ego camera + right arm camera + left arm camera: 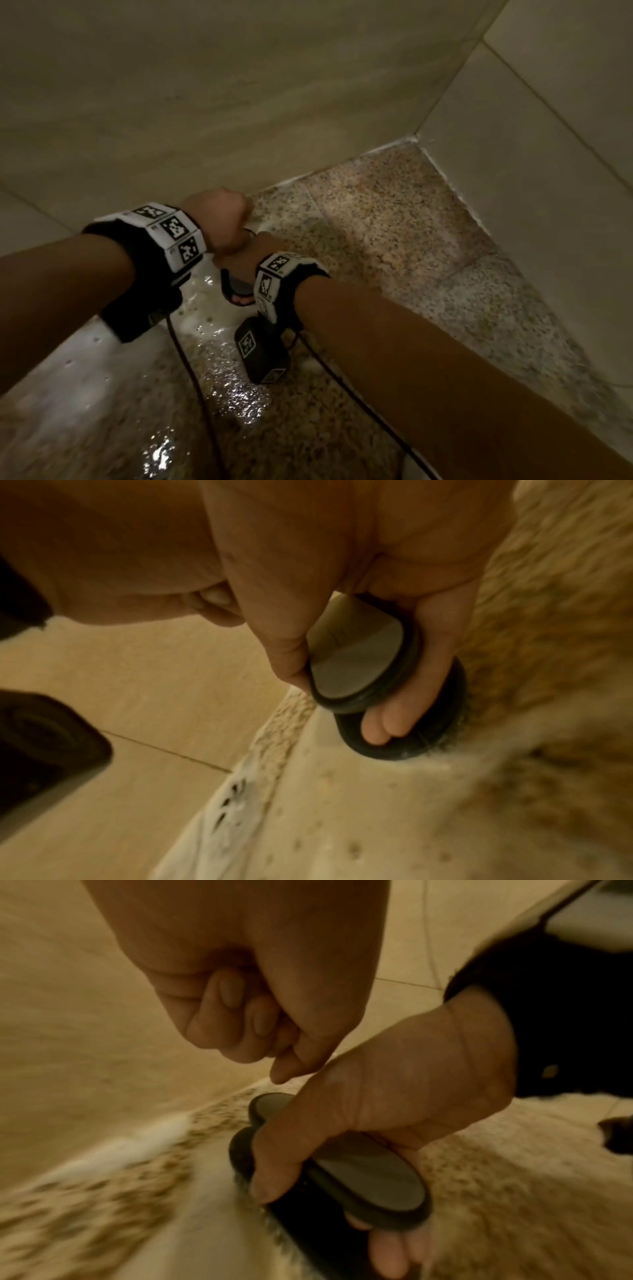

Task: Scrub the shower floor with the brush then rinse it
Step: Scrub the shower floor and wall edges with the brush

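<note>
My right hand (262, 247) grips a black scrub brush (236, 286) by its loop handle and holds it bristles-down on the wet speckled shower floor (394, 222) near the back wall. In the right wrist view the fingers (380, 729) curl under the grey-topped handle (356, 666). The left wrist view shows the brush (369, 1175) with the right thumb (274, 1164) along its side. Curled into a fist, my left hand (219, 219) holds nothing. It sits just above the right hand, and the fist (240, 1010) touches the back of that hand.
Beige tiled walls stand at the back (171, 85) and right (548, 154), meeting in a corner (416, 138). White foam (68, 370) and shiny water cover the floor on the near left. Black cables (191, 377) hang from both wrist cameras.
</note>
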The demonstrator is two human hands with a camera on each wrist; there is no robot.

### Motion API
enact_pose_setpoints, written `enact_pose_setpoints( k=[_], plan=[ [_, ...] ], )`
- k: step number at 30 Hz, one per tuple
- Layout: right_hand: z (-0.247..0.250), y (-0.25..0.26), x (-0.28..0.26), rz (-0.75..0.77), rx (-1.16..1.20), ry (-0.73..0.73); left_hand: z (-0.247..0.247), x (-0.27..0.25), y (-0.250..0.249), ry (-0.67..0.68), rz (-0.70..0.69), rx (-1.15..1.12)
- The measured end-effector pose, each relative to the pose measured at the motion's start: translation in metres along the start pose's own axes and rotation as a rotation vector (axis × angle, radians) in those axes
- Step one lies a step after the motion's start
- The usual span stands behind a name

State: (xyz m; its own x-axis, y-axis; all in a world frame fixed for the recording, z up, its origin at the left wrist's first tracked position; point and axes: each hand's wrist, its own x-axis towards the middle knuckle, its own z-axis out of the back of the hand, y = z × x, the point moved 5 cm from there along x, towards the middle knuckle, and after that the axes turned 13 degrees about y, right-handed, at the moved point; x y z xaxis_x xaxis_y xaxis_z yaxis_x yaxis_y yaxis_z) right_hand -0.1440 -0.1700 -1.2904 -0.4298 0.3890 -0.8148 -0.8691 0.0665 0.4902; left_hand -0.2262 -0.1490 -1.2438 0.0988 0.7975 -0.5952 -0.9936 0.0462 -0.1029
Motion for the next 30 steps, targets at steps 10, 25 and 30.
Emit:
enact_pose_setpoints(
  k=[10, 25, 30],
  plan=[
    [0.080, -0.133, -0.077, -0.333, 0.235, -0.322, 0.023, 0.029, -0.084, 0.012, -0.169, 0.086],
    [0.020, -0.294, -0.159, -0.665, 0.507, -0.474, -0.033, 0.057, -0.279, 0.137, -0.561, 0.225],
    [0.022, -0.223, -0.113, -0.471, 0.508, -0.433, -0.027, 0.058, -0.231, 0.114, -0.516, 0.170]
  ],
)
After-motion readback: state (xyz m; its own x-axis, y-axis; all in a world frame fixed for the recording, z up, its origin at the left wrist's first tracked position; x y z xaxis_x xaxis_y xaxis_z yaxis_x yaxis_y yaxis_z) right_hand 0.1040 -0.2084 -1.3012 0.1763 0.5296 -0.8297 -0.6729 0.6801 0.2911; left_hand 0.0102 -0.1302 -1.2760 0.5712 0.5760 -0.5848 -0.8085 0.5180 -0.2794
